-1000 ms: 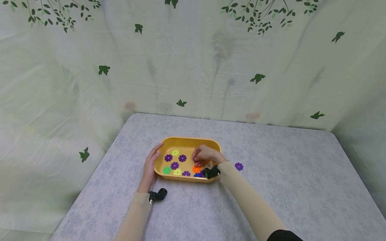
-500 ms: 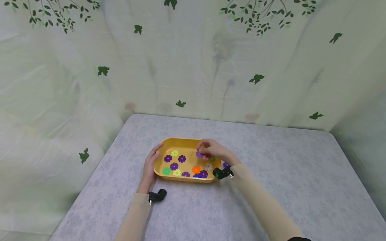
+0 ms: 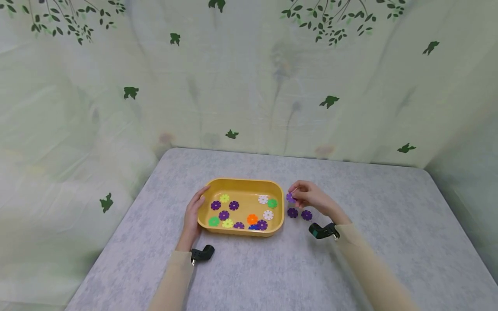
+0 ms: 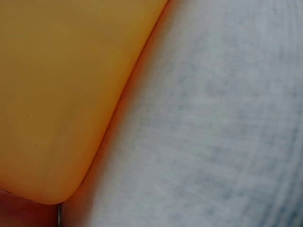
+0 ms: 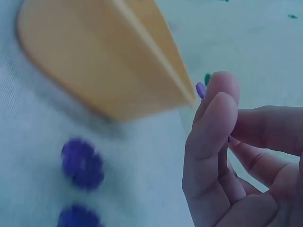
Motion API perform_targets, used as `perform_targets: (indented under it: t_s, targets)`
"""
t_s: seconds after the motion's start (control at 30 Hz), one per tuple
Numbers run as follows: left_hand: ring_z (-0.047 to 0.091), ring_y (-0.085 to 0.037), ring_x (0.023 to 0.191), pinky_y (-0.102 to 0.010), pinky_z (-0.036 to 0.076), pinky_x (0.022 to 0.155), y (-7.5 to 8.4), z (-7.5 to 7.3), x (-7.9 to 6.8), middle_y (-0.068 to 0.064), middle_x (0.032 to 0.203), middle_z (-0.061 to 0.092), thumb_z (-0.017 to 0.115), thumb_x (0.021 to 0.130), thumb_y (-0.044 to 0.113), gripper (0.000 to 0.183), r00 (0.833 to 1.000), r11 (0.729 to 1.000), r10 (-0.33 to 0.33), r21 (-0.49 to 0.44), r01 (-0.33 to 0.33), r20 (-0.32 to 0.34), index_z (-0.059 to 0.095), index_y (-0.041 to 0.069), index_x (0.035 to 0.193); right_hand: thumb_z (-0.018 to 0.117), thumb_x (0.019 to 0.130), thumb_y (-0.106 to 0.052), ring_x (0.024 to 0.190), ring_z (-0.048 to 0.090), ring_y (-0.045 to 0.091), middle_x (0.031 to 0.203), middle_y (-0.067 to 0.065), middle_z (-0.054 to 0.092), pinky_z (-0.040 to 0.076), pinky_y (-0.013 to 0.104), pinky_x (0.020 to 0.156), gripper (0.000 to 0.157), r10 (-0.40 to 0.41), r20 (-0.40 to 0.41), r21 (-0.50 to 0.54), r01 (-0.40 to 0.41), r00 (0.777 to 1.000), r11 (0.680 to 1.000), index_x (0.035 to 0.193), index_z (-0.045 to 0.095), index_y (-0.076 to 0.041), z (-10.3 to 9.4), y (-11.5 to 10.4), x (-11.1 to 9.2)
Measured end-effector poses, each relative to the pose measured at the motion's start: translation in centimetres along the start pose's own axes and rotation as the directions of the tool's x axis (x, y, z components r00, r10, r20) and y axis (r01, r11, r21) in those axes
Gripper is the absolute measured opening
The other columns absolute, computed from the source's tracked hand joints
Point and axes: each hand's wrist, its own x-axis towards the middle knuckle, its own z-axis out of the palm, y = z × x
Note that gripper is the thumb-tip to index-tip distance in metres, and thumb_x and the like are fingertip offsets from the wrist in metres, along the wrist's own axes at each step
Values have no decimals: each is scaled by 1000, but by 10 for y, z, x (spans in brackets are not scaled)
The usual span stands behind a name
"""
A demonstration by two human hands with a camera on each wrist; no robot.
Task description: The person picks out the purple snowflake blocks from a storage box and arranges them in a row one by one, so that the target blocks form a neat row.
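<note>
A yellow tray (image 3: 249,182) stands on the table with several flower-shaped notched plastic discs in it. My left hand (image 3: 191,216) lies along the tray's left side, fingers extended at the rim. Just beyond the tray's right side, my right hand (image 3: 313,198) pinches a purple notched disc (image 3: 290,197) between thumb and fingers. The right wrist view shows only an edge of that purple disc (image 5: 201,90) past the fingertips. Below the hand, a dark purple disc (image 3: 292,212) and another purple disc (image 3: 306,215) lie side by side on the table.
Inside the tray are purple discs, a yellow disc (image 3: 224,198), an orange disc (image 3: 252,219), a green disc (image 3: 272,203) and a white disc (image 3: 268,214), among others. The grey table (image 3: 369,224) meets a leaf-printed curtain (image 3: 249,86) at the back.
My right hand has lifted a purple disc out of the tray and carried it right, past the rim. The two purple discs on the table now show fully. My left hand stays at the tray.
</note>
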Motion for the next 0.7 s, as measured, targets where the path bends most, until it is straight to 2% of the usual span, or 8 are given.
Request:
perform_targets:
  t_s: [0.13,0.33,0.53,0.7]
  targets:
    - [31,-12,137,-29,23,113,1,1,-1,0,147,41,38,104,19,39,1000,1000,-12,2,12,-7,48,9,140,46,99,-7,65,57,17,83,10,56,56,30,65,22,32,-38,3,-32,999,999,114,49,8,-17,20,-16]
    - [30,-14,137,-30,23,113,2,2,-2,-1,148,40,37,104,18,39,1000,1000,-24,2,24,-13,47,9,141,45,97,-2,65,60,16,85,13,56,56,29,62,25,37,-85,21,-35,996,999,115,49,14,-34,44,-39]
    - [30,-14,137,-31,23,113,5,3,-3,-1,148,40,36,104,18,39,1000,1000,-27,-10,27,-7,47,9,141,47,96,0,64,62,16,86,14,60,57,29,60,25,64,-132,3,-64,989,998,115,50,16,-42,60,-52]
    - [30,-14,138,-31,22,114,6,4,-3,-1,148,39,36,104,18,39,999,999,-36,-6,36,-13,47,9,141,49,96,-1,65,64,19,87,15,60,57,31,59,25,80,-168,-61,-91,983,994,115,52,15,-41,65,-57]
